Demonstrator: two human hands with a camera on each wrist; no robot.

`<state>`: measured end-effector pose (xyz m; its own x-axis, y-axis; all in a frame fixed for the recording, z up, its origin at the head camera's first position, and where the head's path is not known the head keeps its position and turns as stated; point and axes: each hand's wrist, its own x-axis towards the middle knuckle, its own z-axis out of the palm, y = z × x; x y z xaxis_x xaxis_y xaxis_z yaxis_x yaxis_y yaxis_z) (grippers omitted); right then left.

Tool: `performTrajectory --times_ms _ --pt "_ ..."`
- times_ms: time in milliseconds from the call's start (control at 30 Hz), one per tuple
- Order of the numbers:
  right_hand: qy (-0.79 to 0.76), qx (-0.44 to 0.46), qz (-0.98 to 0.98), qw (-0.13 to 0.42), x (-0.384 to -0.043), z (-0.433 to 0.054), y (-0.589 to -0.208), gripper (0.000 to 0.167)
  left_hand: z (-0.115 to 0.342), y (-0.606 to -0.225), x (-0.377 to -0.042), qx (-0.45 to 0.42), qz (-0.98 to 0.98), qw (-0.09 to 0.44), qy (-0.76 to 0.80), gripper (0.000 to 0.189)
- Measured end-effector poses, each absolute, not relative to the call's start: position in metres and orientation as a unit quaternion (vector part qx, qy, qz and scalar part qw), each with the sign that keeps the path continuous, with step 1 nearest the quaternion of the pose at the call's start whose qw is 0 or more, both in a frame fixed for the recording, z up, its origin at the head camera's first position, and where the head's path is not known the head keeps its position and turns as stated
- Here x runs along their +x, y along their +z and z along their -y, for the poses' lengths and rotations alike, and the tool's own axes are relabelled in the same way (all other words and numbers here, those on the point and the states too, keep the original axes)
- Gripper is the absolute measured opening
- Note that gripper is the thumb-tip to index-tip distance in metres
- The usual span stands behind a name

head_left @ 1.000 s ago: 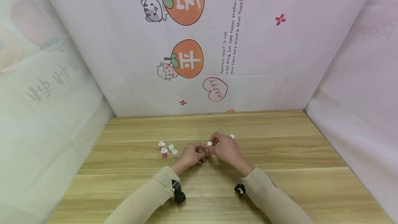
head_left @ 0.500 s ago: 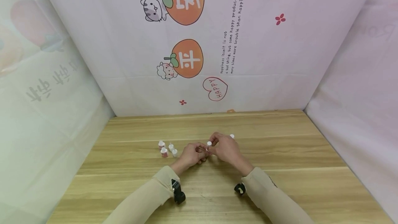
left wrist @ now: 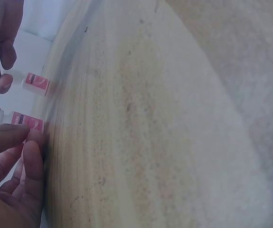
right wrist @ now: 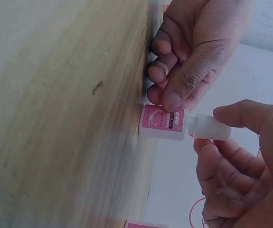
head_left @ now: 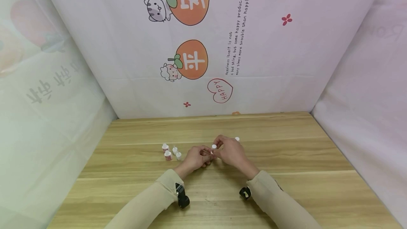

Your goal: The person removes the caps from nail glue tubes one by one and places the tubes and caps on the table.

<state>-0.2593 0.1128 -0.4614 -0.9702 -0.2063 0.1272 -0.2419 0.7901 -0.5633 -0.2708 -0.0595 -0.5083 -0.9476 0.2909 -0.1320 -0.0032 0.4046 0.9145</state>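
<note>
A small white glue bottle [right wrist: 164, 122] with a pink label stands upright on the table between the hands. My left hand [head_left: 195, 157] pinches its body between thumb and fingers, as the right wrist view shows. On the bottle's white cap [right wrist: 211, 127] my right hand [head_left: 231, 151] has a pinching hold, thumb on one side and fingers on the other. The cap sits over the bottle's neck. Another pink-labelled bottle [left wrist: 35, 83] stands just beyond the right hand, mostly hidden by it in the head view, where only its white top [head_left: 237, 139] shows.
To the left of the hands, two pink-labelled bottles [head_left: 168, 156] stand on the wooden table [head_left: 286, 193]. Two small white pieces [head_left: 178, 156] with thin upright tips stand beside them. Printed white cloth [head_left: 267, 63] hangs behind the table and along both sides.
</note>
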Motion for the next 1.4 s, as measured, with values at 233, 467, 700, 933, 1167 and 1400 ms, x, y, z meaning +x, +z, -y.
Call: performTrajectory --times_ms 233,467,700,933,1167,1400 --pt "0.292 0.122 0.948 0.027 -0.26 -0.1122 -0.4622 0.018 0.0598 -0.5086 -0.271 0.088 -0.827 0.138 0.537 0.017" --pt "0.303 0.116 0.946 0.022 -0.2597 -0.1119 -0.4615 0.015 0.0596 -0.5089 -0.2711 0.087 -0.83 0.139 0.534 0.017" --pt "0.296 0.121 0.947 0.026 -0.2606 -0.1116 -0.4627 0.017 0.0601 -0.5082 -0.2705 0.091 -0.831 0.135 0.532 0.018" --pt "0.301 0.114 0.946 0.023 -0.2602 -0.1118 -0.4632 0.016 0.06 -0.5085 -0.2706 0.087 -0.833 0.138 0.53 0.018" --pt "0.296 0.12 0.947 0.029 -0.2609 -0.1115 -0.4645 0.017 0.0603 -0.5082 -0.2709 0.086 -0.832 0.138 0.531 0.018" --pt "0.289 0.127 0.948 0.034 -0.2604 -0.112 -0.4649 0.018 0.0601 -0.5078 -0.2701 0.089 -0.832 0.137 0.531 0.019"
